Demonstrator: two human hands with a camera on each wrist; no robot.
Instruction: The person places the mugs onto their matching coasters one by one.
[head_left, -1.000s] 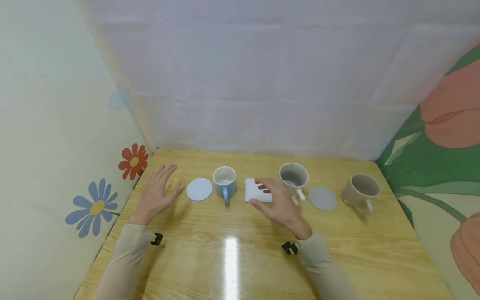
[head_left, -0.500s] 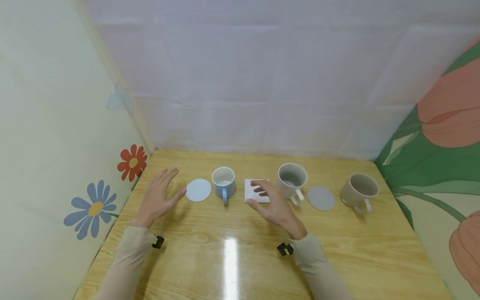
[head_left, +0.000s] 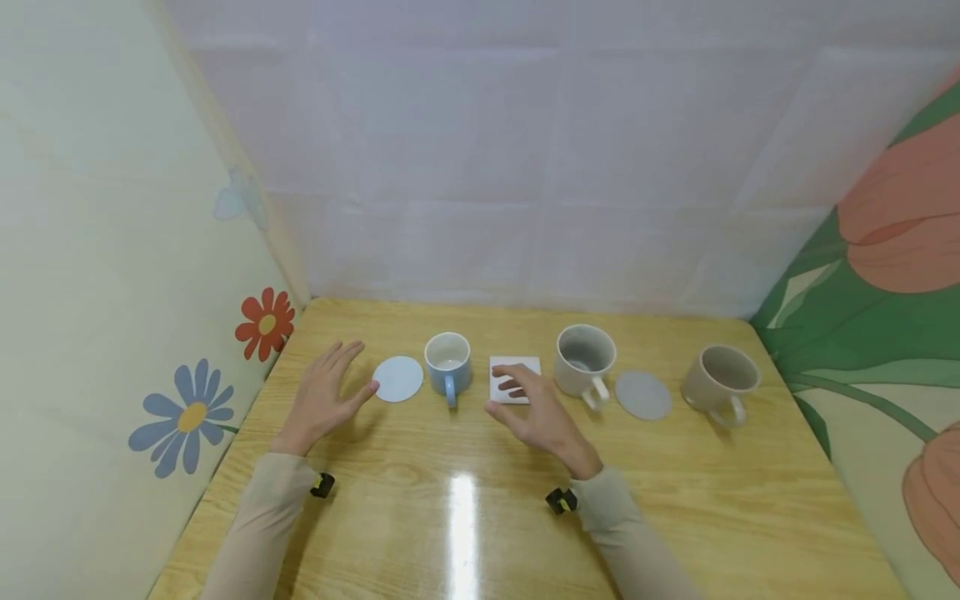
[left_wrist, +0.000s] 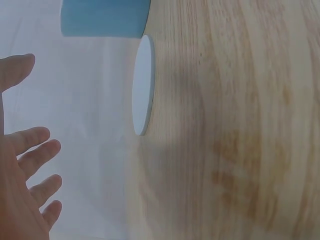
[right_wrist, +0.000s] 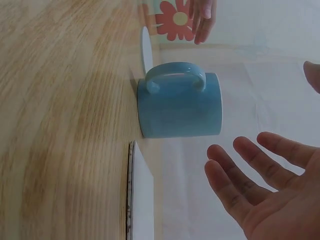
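Evidently, the blue mug served as the reference point: it stood upright on the table, handle toward the person. Just left of it lay a round pale-blue coaster. To its right, in order, were a square white coaster, a light grey mug, a round grey coaster and, well apart, a taupe mug; both of these mugs were also upright. The left hand was positioned above the table, left of the blue mug, with thumb and fingers extended and spread, holding nothing. The right hand was positioned above the table, right of the blue mug and near the square white coaster, fingers spread and slightly bent, likewise empty. Status: no grip was established, and no coaster bore a mug. By judgement, the work was at a ready stage, with all handling of mugs and coasters outstanding.
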